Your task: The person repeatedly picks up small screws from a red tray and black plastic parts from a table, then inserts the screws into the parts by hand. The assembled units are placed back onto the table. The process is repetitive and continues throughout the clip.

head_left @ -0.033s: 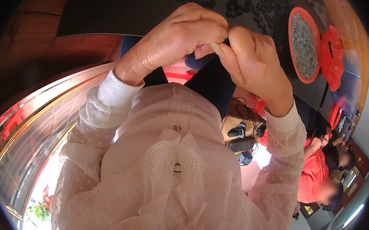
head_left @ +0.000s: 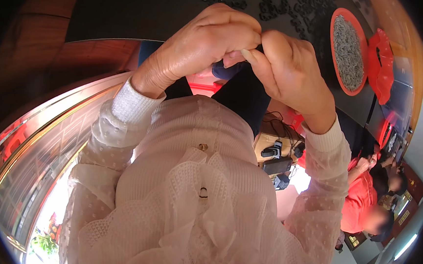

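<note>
My left hand (head_left: 210,39) and my right hand (head_left: 294,71) meet above the near edge of a dark table (head_left: 126,13). Both are closed, with curled fingers and thumbs drawn together in a pinch. A small dark bit (head_left: 260,48) shows between them, too covered to name. Beyond the hands, small black pieces (head_left: 298,13) lie scattered over the tabletop. To the right of my right hand stands a round orange-red bowl (head_left: 334,51) filled with small, thin grey pieces (head_left: 349,53).
Beside the bowl is a red scalloped dish (head_left: 380,70). Below my right wrist, a wooden box or stool (head_left: 264,144) bears black devices and cables (head_left: 278,164). A person in red (head_left: 358,206) and others are at the far right. A glass-panelled door (head_left: 38,154) is at left.
</note>
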Motion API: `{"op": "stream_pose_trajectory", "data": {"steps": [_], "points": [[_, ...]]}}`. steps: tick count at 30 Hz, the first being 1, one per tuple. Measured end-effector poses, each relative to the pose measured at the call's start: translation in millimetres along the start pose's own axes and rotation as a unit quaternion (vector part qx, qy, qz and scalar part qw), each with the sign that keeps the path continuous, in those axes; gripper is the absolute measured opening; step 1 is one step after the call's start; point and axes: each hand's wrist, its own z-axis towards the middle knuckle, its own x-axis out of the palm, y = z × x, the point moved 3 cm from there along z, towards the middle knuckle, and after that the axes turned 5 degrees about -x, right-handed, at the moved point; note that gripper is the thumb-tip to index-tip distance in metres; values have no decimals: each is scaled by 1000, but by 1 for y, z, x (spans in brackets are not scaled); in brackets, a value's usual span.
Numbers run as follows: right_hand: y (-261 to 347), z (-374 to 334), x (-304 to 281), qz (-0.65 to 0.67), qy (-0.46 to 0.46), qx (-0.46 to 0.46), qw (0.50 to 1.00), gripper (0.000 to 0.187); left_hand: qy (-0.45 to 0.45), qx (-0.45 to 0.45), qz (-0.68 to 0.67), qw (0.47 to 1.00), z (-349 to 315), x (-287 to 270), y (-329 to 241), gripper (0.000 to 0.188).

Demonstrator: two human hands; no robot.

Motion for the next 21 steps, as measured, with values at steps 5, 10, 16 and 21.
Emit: {"op": "stream_pose_trajectory", "data": {"steps": [5,10,16,21], "points": [[1,10,-7,-16,-7,18,1000,39,-46,123,18,991,7,-12,-7,19],[5,13,-21,229,-17,162,960,36,-8,-149,-236,960,11,-18,-19,23],[12,47,-12,404,-22,367,838,48,-44,-143,-230,962,-5,-58,-21,24],[32,59,6,395,-40,341,852,28,-24,-115,-220,968,-14,-68,-14,22]]}}
